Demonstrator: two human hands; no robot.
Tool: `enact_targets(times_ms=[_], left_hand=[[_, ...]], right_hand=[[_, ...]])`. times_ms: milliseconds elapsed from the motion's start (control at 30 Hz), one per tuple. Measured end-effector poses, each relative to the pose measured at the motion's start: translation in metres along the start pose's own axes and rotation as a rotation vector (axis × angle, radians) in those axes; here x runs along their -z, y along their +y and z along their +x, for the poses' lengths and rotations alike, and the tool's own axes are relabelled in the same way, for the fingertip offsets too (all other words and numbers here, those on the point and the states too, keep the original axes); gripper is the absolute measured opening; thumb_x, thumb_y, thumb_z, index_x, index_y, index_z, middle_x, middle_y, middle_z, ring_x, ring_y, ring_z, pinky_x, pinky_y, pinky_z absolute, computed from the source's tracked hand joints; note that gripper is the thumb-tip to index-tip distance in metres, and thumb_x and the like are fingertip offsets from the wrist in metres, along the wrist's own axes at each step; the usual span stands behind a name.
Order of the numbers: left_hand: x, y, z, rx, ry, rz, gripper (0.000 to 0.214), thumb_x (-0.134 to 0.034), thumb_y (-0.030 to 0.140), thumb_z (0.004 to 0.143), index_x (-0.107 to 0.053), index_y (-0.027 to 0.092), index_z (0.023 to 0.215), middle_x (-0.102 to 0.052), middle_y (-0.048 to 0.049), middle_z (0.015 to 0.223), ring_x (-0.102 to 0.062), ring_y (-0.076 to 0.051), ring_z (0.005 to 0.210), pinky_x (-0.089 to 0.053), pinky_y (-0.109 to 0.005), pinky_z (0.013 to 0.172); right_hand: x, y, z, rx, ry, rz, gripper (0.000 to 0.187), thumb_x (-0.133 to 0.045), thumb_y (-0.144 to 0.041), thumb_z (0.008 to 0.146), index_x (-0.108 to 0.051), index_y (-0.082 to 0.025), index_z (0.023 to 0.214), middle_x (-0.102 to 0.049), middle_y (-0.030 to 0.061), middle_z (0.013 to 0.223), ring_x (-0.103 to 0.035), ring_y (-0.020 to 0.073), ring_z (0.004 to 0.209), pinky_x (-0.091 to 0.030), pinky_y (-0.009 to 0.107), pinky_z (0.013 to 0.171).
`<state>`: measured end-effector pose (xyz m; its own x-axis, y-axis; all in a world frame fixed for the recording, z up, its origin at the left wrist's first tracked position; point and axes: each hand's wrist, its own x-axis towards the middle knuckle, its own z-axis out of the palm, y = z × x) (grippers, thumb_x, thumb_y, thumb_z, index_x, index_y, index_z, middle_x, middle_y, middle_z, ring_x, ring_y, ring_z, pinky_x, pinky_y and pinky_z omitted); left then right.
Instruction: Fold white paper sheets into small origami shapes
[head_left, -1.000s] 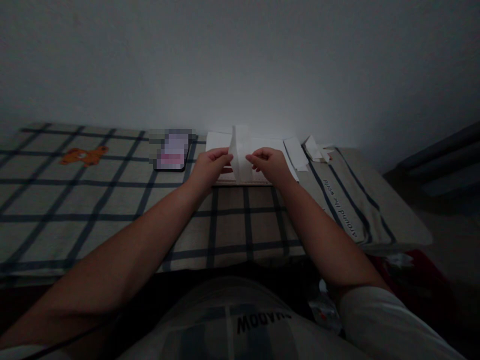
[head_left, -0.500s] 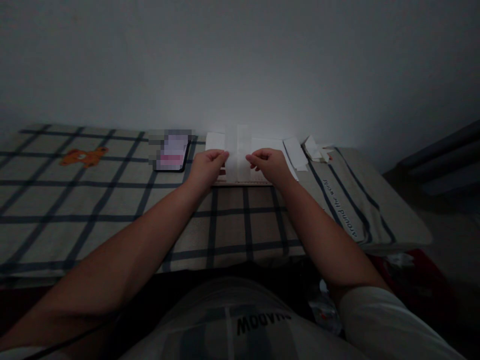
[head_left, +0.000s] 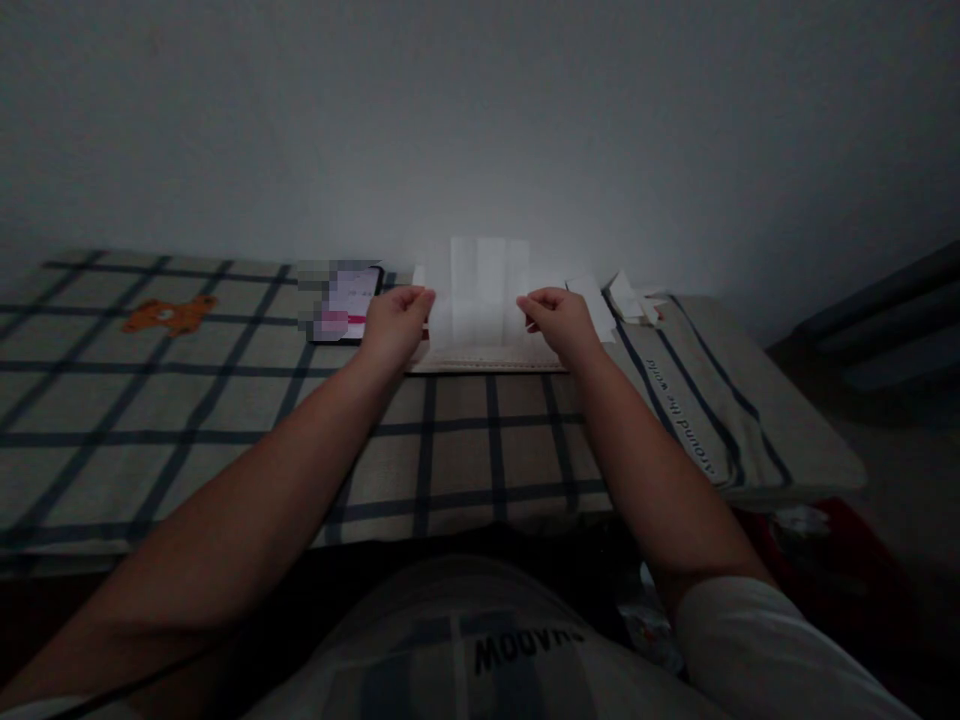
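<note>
A white sheet of paper with upright fold creases stands raised between my hands. Its left edge is pinched between the thumb and fingers of my left hand. My right hand is closed in a pinch at the opposite edge. Below the sheet lies a flat pale item with a line like stitching along its front edge; the paper and my hands cover most of it. Close beside my left hand is a phone with a lit screen, partly blurred out.
A checked cloth covers the table, which meets a plain wall. Right of my right hand lie a white paper strip and a crumpled, folded paper piece. An orange bear figure is at the left. A red container stands below the table's right.
My hands have moved apart, the left one leftward and the right one rightward. The paper between them has spread wider and shows more panels. My left hand now overlaps the phone's edge.
</note>
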<state>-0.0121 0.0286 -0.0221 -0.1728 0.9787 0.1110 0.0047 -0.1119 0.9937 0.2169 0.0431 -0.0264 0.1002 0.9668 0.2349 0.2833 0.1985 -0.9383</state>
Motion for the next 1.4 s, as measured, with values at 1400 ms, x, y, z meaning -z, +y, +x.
enact_targets(times_ms=[1400], left_hand=[[0.003,0.021,0.002,0.439,-0.211,-0.474,0.017,-0.059,0.004,0.081,-0.064,0.014,0.068,-0.069,-0.005,0.066,-0.057,-0.005,0.05,-0.052,-0.011,0.053]], right_hand=[[-0.005,-0.004,0.001,0.044,-0.04,0.274,0.05,-0.078,-0.063,0.067,-0.052,-0.022,0.076,-0.061,-0.0037,0.072,-0.072,0.0155,0.079,-0.054,0.026,0.068]])
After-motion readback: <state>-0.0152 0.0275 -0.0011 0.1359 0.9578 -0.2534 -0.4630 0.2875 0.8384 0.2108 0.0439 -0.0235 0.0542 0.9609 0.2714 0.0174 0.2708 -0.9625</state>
